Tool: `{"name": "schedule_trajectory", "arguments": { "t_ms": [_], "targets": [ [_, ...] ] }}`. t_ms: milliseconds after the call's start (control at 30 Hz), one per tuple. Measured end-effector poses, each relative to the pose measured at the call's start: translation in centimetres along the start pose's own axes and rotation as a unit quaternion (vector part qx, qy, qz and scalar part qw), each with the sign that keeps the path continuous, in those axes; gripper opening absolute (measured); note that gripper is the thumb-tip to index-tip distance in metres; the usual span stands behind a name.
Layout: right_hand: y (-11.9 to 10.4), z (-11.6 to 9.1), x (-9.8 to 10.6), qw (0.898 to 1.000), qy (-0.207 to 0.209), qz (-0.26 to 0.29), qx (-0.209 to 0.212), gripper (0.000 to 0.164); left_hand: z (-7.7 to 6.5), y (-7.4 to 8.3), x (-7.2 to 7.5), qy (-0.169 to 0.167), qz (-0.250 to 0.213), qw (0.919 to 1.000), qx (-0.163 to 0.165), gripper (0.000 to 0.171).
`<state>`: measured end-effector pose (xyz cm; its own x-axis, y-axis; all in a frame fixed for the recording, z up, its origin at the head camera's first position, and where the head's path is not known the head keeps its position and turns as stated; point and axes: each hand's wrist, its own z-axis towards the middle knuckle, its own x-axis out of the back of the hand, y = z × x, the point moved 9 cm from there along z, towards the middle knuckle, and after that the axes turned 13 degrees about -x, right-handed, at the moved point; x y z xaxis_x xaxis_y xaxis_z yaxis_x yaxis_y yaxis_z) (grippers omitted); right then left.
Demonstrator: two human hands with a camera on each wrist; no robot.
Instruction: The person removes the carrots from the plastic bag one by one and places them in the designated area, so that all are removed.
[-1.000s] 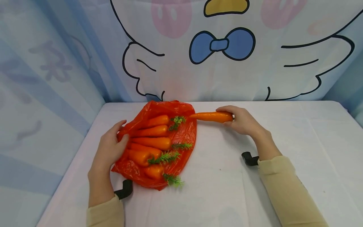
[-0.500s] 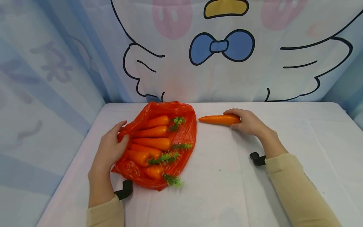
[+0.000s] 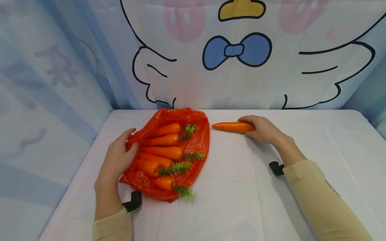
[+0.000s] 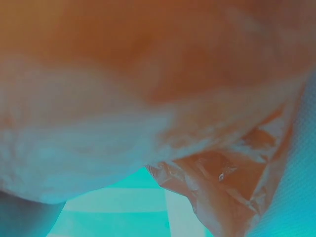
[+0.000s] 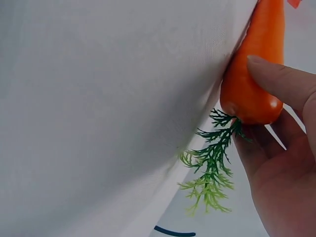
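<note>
A red plastic bag [image 3: 196, 117] lies spread on the left half of the table, with several orange carrots [image 3: 163, 152] on it, their green tops pointing right. My left hand [image 3: 116, 159] grips the bag's left edge, thumb on top. In the left wrist view the crinkled bag [image 4: 217, 185] hangs close to the lens. My right hand [image 3: 263, 130] holds one carrot [image 3: 231, 127] by its thick end, right of the bag, tip pointing left. The right wrist view shows thumb and fingers around this carrot [image 5: 254, 94], its green leaves [image 5: 212, 153] dangling beside the palm.
A white cloth covers the table [image 3: 223, 207]. Behind it hangs a curtain [image 3: 235, 87] with a cartoon print, and another patterned curtain [image 3: 45, 134] runs along the left side. Black camera mounts [image 3: 132, 201] sit at both wrists.
My right hand has moved right with its carrot, whose tip has left the bag's edge and now lies just beside it. The left hand and bag stay as they were.
</note>
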<state>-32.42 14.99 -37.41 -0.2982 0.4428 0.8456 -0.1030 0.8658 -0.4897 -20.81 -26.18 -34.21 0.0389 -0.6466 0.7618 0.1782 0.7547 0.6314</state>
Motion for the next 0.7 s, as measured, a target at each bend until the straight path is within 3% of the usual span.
{"name": "schedule_trajectory", "arguments": {
  "t_ms": [400,700],
  "targets": [
    [-0.2,0.4,-0.1,1.0,0.0,-0.008,0.014,0.053,-0.2,0.0,0.0,-0.004,-0.005,0.9999,0.01,0.056],
    [-1.2,0.0,0.7,0.999,0.011,-0.007,0.047,0.057,0.0,-0.1,0.1,-0.003,-0.005,1.0,0.006,0.056]
  ]
}}
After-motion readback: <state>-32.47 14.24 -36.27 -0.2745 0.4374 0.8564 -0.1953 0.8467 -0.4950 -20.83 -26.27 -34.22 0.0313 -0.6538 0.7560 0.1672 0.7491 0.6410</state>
